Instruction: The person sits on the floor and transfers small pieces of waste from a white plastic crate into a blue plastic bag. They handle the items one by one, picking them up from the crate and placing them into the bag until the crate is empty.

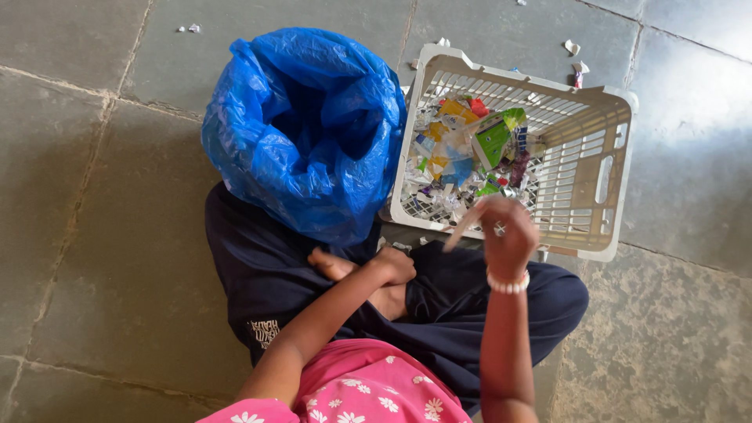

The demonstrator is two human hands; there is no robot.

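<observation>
Sitting cross-legged on a grey stone-tile floor [94, 235], we have two containers ahead of us. The white slatted plastic basket [583, 196] lies just beyond our right hand [507, 231], tipped toward us, its handle slot on the wall to the hand's right. Inside it: a heap of shredded wrappers and foil scraps [454, 168], silver, yellow, blue and red, piled up against the wall to the hand's left, with a green-and-white carton piece [493, 137] on top. The blue plastic bag [305, 133] stands open-mouthed beyond our left hand [392, 266], touching the basket's left side; we can't see what's in it.

Right hand: raised over the basket's near rim, forearm running straight up from our lap, beaded white bracelet [507, 283] at the wrist. Fingers curled in, pinching a small silvery scrap [499, 229]; one finger sticks out long and straight, pointing down-left. Scrap too small to tell its axis.

Left hand: low in our lap on the dark trousers [258, 274], fingers loosely curled, blurred; can't tell if it holds anything. A few loose scraps [576, 59] lie on the floor beyond the basket.
</observation>
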